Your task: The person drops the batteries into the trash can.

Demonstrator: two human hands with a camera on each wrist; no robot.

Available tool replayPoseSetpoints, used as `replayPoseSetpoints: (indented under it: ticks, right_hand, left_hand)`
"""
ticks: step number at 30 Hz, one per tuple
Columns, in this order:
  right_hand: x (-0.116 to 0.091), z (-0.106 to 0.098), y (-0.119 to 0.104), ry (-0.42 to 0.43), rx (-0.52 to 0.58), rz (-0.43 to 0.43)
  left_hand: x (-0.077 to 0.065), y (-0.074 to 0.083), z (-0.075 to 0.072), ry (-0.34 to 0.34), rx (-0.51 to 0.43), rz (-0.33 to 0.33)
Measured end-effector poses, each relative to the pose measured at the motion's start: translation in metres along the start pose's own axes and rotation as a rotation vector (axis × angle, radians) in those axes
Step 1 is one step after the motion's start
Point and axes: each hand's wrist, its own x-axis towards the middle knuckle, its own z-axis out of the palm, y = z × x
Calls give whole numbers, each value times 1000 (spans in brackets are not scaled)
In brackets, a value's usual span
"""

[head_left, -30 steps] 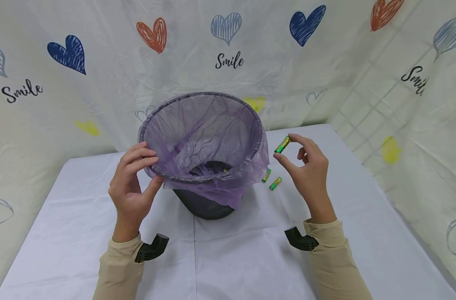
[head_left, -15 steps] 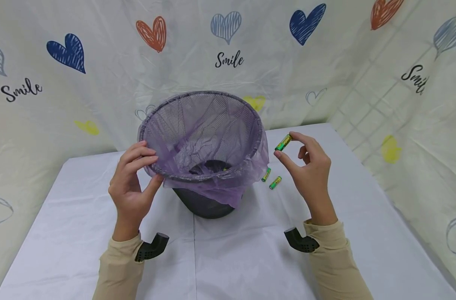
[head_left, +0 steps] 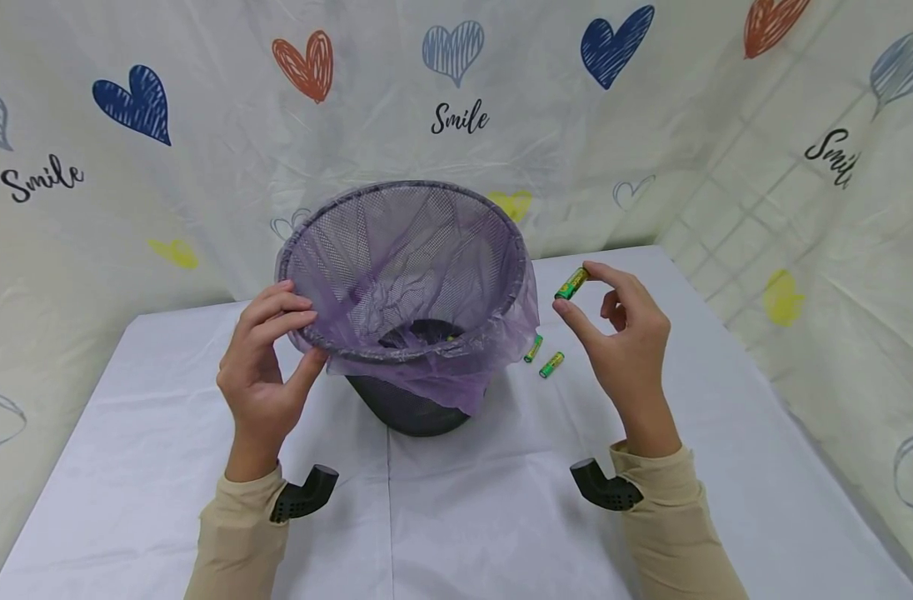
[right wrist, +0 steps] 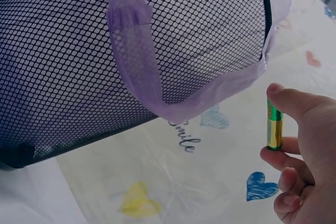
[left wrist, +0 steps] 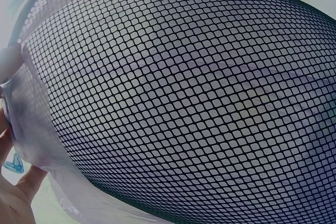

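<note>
A black mesh wastebasket [head_left: 396, 400] with a purple bin liner [head_left: 456, 375] folded over its rim leans toward me in the head view. My left hand [head_left: 265, 383] grips the rim at its left side, thumb below and fingers over the edge. To the right of the basket, my right hand [head_left: 625, 350] pinches a green and yellow battery [head_left: 571, 284] end to end between thumb and index finger. The right wrist view shows the same battery [right wrist: 274, 124] apart from the liner's edge. Mesh fills most of the left wrist view, where fingers [left wrist: 10, 64] hold the rim.
Two more batteries lie on the white tablecloth [head_left: 456, 517], right of the basket: one battery [head_left: 533, 348] close by the liner and another battery [head_left: 551, 365] beside it. Behind the table hangs a pale curtain [head_left: 366, 142] printed with hearts. Black wrist mounts [head_left: 305, 493] sit on both sleeves.
My right hand has shifted slightly to the right with the battery, a little farther from the basket. The left hand and the basket hold their place.
</note>
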Motion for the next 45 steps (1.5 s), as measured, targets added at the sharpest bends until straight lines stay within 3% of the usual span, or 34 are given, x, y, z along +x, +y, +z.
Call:
replayPoseSetpoints:
  ticks: [7,18,37,45]
  right_hand:
    - [0,-3,-11,5,14,-7]
    - [1,-5,-14,13,24,-15]
    - [-1,-8,-24,-33,86,22]
    - [0,-3,-25,-41,127,-17]
  left_hand:
    - [1,2,1,-1,-3,4]
    - [9,18,9,8,-2,2]
    - [3,5,4,5,-14,35]
    - [1,1,1,-10,6,42]
